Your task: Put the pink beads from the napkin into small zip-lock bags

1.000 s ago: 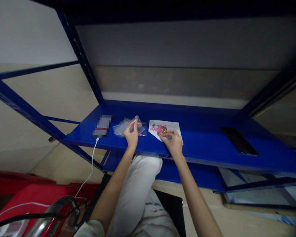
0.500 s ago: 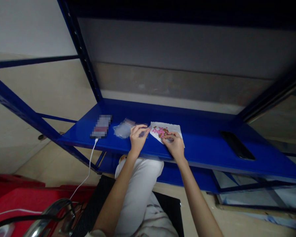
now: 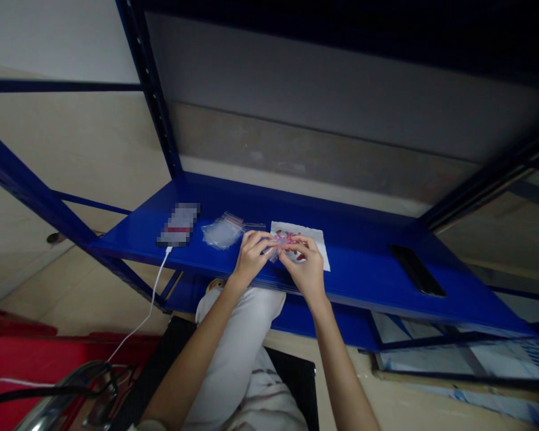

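My left hand point(image 3: 250, 258) is closed, its fingertips pinching a small clear plastic bag point(image 3: 273, 255) above the shelf's front edge. My right hand point(image 3: 309, 268) comes against the bag from the other side, thumb and fingers nearly together; whatever they pinch is too small to make out. Behind the fingertips, pink and brown beads point(image 3: 296, 235) lie on a white sheet point(image 3: 318, 242), partly covered by my right hand. To the left of my left hand rests a pile of clear zip bags point(image 3: 223, 232).
The blue metal shelf point(image 3: 354, 257) carries a phone with a blurred screen point(image 3: 178, 225) at left, joined to a white cable point(image 3: 151, 305). A dark phone point(image 3: 417, 270) lies at right. Blue uprights point(image 3: 155, 102) frame the shelf. A red surface point(image 3: 18, 365) stands at lower left.
My right hand has moved left from the beads to the small bag in my left hand, and the fingertips of both hands now meet. The camera view has shifted slightly.
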Demonstrator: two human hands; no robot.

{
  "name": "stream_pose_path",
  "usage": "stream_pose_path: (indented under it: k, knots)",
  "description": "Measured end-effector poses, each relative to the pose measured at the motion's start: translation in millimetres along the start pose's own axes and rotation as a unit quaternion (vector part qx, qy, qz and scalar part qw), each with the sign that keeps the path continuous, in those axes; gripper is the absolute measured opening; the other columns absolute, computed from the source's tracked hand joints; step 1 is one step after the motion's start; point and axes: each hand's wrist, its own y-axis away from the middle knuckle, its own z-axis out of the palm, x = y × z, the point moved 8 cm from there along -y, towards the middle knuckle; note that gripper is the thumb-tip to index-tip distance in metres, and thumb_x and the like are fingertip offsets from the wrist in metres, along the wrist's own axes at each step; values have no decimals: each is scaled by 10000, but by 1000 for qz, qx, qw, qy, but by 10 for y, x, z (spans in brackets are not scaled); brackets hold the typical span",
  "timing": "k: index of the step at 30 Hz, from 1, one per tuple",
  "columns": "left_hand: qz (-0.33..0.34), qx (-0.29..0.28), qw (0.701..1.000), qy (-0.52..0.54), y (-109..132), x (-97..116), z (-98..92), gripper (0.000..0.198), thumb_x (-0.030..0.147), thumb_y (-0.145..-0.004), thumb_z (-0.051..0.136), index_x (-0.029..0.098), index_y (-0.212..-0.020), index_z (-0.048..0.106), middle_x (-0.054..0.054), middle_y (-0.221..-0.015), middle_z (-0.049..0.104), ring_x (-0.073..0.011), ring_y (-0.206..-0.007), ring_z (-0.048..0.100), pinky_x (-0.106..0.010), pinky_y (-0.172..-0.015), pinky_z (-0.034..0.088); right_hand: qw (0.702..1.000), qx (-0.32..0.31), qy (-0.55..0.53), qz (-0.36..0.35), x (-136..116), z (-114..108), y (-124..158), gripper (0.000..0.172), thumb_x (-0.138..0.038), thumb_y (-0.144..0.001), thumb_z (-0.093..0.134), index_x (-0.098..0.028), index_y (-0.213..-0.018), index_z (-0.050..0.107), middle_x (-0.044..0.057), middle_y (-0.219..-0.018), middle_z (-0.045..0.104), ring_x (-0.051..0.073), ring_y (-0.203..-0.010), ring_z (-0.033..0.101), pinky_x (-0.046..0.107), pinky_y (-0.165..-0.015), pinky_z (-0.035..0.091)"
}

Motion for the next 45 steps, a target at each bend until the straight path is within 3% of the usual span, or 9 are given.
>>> stream_pose_path:
  k: [6,10,14,17,20,22,28,36,45]
  knots:
    - [61,-68,996,18,24,98,108,210,190,-836,517,215,-1018,619,-42,-1003,646,-152,-958,565,-337,-837,382,999,-18,22,-15,51,112,37,163,-270,-767,577,-190,-804,714,102,-1039,586,207,-863,571,288,-587,477]
    - [24,-33,997,61,-21,-7,44,251,190,-822,537,250,-1051,620,-47,-1084,626,-169,-1012,554,-348,-852,404,993,-96,-53,-42,-12,214,28,207,-295,-821,520,-218,-879,702,100,-1187,527,223,-1040,522,289,-659,492]
    - [-85,50,985,139,-39,-223,-64,166,220,-816,545,228,-920,675,-43,-960,658,-160,-909,602,-318,-806,458,998,-13,-58,1,198,-70,-77,231,-338,-817,523,-210,-914,690,103,-1110,558,201,-923,574,276,-612,490]
    - [-243,106,936,233,54,-473,-77,184,304,-800,556,164,-831,672,-46,-847,656,-118,-640,624,-236,-570,505,999,5,34,-3,394,-203,-119,196,-327,-770,576,-210,-864,702,95,-1035,586,222,-918,573,298,-629,483]
    - [-382,78,862,325,188,-616,59,304,405,-764,573,129,-878,629,-22,-682,653,-72,-358,514,-181,-312,393,994,-34,107,-12,556,-153,-109,168,-309,-759,583,-230,-841,708,77,-1028,587,226,-945,564,324,-711,474]
    - [-420,51,831,361,227,-622,123,347,433,-741,589,119,-886,604,-6,-593,640,-75,-311,490,-169,-265,352,990,-50,134,-13,620,-90,-84,173,-322,-761,579,-242,-850,705,69,-1036,581,224,-951,561,324,-727,471]
    - [-438,-3,807,397,236,-566,205,345,447,-741,577,111,-817,601,-22,-596,650,-69,-317,505,-146,-267,344,977,-30,209,-10,666,30,-25,212,-331,-763,553,-212,-856,702,82,-1014,587,227,-943,557,325,-749,467]
    - [-426,-169,788,413,272,-390,381,337,427,-717,617,117,-849,623,-2,-524,614,-79,-326,513,-139,-268,340,975,-8,222,-26,659,40,2,211,-350,-783,542,-217,-824,701,71,-1002,581,210,-906,552,301,-718,462]
    - [-388,-180,793,434,269,-389,432,380,464,-753,557,98,-781,657,-59,-687,676,-114,-420,580,-194,-338,442,969,-9,241,-57,596,70,8,207,-334,-809,521,-225,-823,696,68,-1066,566,213,-920,519,328,-750,442]
